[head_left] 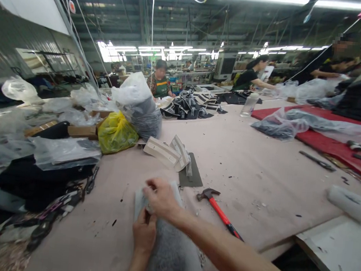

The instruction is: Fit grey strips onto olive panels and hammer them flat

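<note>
My left hand (144, 232) and my right hand (161, 198) meet over a grey, dark-mottled sheet (173, 253) lying on the near part of the table. The right hand is slightly blurred, with its fingers curled. Thumb and fingers of the left hand press together just below it. Something small and pale may be between them, but the fingers hide it. To the right of my hands lies a claw hammer (220, 210) with a red and black handle. Just beyond, pale strip-like pieces (166, 152) are heaped beside a flat dark grey plate (192, 173).
At left stand a yellow plastic bag (116, 134), a filled clear bag (140, 106) and piled wrapped goods. Black and white pieces (191, 105) lie farther back. A bottle (249, 105), red board (331, 148) and bubble-wrap roll (350, 204) are at right. Several people work beyond.
</note>
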Available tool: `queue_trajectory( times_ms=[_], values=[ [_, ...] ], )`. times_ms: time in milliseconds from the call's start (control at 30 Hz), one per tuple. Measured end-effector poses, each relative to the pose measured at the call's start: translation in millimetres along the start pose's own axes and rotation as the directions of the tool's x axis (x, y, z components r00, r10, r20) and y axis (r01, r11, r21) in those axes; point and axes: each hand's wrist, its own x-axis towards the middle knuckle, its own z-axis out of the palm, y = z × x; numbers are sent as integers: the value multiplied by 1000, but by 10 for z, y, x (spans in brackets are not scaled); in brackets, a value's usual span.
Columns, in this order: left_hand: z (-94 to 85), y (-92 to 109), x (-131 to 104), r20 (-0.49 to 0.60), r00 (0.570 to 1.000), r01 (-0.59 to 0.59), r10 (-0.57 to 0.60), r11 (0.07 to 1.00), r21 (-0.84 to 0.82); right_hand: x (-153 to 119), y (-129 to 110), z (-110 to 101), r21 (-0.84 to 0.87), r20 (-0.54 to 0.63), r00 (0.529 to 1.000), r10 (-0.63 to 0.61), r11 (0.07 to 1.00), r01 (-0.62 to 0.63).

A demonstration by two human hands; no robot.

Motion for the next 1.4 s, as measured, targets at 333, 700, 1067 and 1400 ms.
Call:
queue_trajectory(
  times_ms=[333, 700, 1067, 1400],
  values=[
    [48, -193, 1, 31, 1000, 10, -6, 994, -111, 1692, 954, -751, -325, -97, 981, 167, 926, -190],
    [116, -274, 32, 13, 998, 57, -56, 991, -122, 2294, 790, -556, -424, 61, 985, 160, 898, -120],
    [33, -54, 74, -98, 995, -17, 9, 996, -82, 18, 1162, -681, -56, 44, 898, -438, 896, 440],
    [88, -35, 63, 44, 999, 22, -10, 957, -289, -868, 1712, -684, -67, 400, 834, -380, 895, 440]
  ],
)
